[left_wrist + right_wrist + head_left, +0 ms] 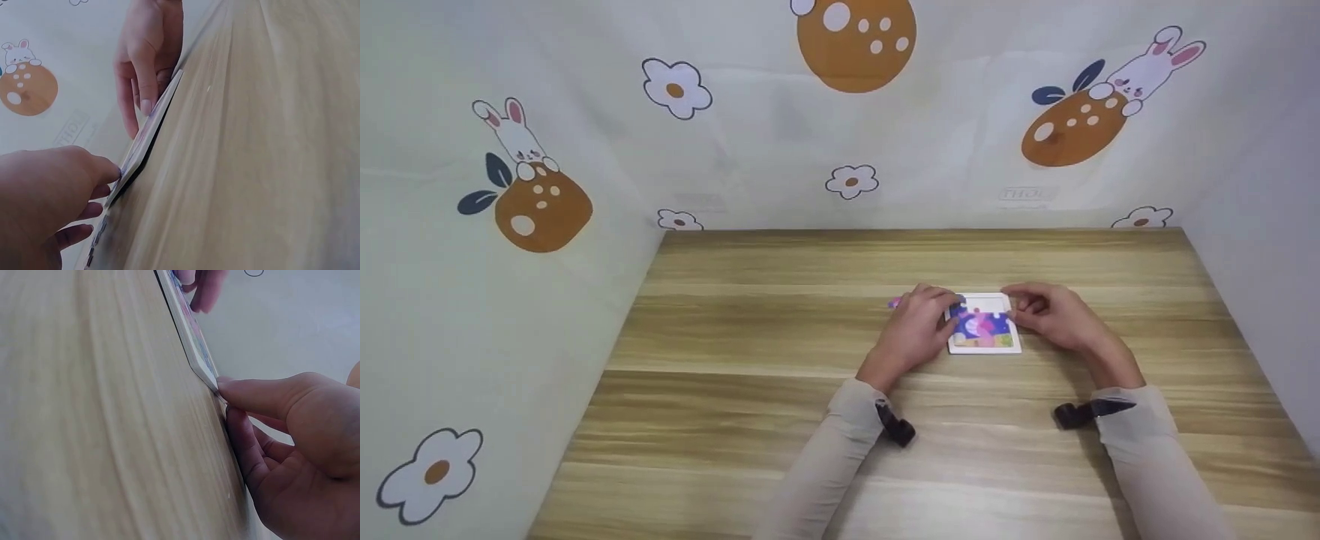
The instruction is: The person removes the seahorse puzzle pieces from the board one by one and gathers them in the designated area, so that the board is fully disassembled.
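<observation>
squarish puzzle board [986, 350], roughly straight-on, unfilled end facing away

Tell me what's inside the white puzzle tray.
Joined puzzle pieces fill the lower part of the white puzzle tray, with some bare white above. The left hand covers part of its left side; what lies beneath can't be seen.

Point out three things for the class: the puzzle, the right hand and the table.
Puzzle [985, 328], head view: the pink shape in its picture.
Right hand [1057, 315], head view: the middle of the hand.
Table [259, 146], left wrist view: its bare wooden top.
</observation>
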The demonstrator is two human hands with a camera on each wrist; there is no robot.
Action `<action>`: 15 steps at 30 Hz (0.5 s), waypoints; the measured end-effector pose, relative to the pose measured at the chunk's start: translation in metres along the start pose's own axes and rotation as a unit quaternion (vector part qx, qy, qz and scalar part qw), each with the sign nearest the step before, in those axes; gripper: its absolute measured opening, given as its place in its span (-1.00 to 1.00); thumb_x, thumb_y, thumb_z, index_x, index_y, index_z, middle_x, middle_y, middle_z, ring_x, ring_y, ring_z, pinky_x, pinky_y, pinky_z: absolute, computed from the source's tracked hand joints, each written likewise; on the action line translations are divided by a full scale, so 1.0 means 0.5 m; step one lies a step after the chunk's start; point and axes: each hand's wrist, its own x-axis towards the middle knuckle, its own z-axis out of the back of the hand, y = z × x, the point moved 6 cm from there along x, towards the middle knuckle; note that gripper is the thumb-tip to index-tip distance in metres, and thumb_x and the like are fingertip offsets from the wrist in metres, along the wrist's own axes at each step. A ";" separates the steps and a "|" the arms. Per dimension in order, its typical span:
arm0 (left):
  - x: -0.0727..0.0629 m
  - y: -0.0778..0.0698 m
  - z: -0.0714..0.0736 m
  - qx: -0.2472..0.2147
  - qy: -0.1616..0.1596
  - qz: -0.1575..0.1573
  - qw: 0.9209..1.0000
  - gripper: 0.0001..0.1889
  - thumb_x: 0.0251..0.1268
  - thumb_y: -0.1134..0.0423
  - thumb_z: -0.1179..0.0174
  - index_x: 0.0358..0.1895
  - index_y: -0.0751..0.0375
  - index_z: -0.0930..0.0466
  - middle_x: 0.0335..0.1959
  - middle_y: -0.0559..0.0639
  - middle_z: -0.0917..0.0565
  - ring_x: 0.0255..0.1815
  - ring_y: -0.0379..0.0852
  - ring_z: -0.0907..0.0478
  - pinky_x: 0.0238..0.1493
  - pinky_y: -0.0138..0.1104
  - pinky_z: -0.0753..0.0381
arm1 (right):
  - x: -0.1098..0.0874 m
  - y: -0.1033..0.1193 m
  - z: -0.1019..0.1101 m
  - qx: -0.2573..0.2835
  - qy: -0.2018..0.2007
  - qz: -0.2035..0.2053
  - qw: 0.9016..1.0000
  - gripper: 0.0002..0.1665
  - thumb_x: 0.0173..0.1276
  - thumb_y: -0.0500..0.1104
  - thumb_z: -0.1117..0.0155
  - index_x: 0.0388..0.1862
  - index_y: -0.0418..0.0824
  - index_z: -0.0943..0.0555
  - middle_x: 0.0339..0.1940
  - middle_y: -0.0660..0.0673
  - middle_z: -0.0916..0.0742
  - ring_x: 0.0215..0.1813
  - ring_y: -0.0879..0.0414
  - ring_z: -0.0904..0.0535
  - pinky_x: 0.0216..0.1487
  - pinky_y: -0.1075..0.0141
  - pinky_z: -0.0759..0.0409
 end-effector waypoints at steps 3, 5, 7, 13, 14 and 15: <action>0.002 -0.003 -0.001 0.014 -0.003 0.004 1.000 -0.64 0.59 0.07 -0.30 0.33 -0.01 -0.71 0.32 -0.11 -0.75 0.40 -0.09 -0.59 0.45 -0.15 -0.57 | -0.001 -0.002 -0.001 -0.005 0.002 -0.007 1.000 -0.48 0.49 -0.25 -0.46 0.39 -0.26 -0.67 -0.12 -0.20 -0.74 -0.10 0.09 -0.63 -0.08 0.51 -0.62; 0.001 -0.004 0.000 0.018 -0.005 0.004 1.000 -0.63 0.59 0.06 -0.30 0.34 -0.02 -0.71 0.32 -0.12 -0.75 0.40 -0.09 -0.59 0.43 -0.15 -0.58 | -0.001 -0.002 -0.002 -0.003 0.003 -0.006 1.000 -0.48 0.49 -0.25 -0.46 0.39 -0.27 -0.67 -0.12 -0.21 -0.74 -0.11 0.09 -0.63 -0.08 0.51 -0.62; 0.001 -0.004 0.001 0.018 -0.005 0.007 1.000 -0.63 0.59 0.05 -0.30 0.35 -0.03 -0.70 0.33 -0.13 -0.75 0.40 -0.10 -0.60 0.42 -0.16 -0.58 | -0.001 -0.001 -0.002 0.002 0.002 -0.002 1.000 -0.49 0.49 -0.26 -0.47 0.38 -0.29 -0.67 -0.13 -0.22 -0.74 -0.13 0.11 -0.63 -0.11 0.51 -0.62; 0.001 0.000 0.001 0.010 -0.007 0.012 1.000 -0.60 0.58 0.01 -0.32 0.37 -0.04 -0.69 0.33 -0.12 -0.76 0.40 -0.09 -0.62 0.40 -0.16 -0.60 | -0.001 0.002 -0.003 0.017 0.000 0.004 1.000 -0.49 0.47 -0.27 -0.48 0.36 -0.32 -0.67 -0.13 -0.22 -0.73 -0.15 0.13 -0.61 -0.15 0.52 -0.60; 0.001 0.000 0.001 0.009 -0.009 0.013 1.000 -0.60 0.58 0.00 -0.32 0.37 -0.04 -0.69 0.33 -0.11 -0.76 0.39 -0.08 -0.62 0.39 -0.16 -0.60 | -0.001 0.002 -0.003 0.017 0.000 0.004 1.000 -0.49 0.47 -0.27 -0.48 0.36 -0.33 -0.67 -0.13 -0.22 -0.73 -0.14 0.12 -0.62 -0.15 0.52 -0.60; 0.001 0.001 0.001 0.006 -0.010 0.013 1.000 -0.60 0.58 0.00 -0.32 0.36 -0.04 -0.70 0.32 -0.11 -0.77 0.38 -0.08 -0.63 0.38 -0.16 -0.60 | 0.000 0.002 -0.004 0.016 0.000 0.004 1.000 -0.48 0.47 -0.27 -0.48 0.36 -0.33 -0.67 -0.13 -0.22 -0.73 -0.14 0.12 -0.62 -0.14 0.52 -0.60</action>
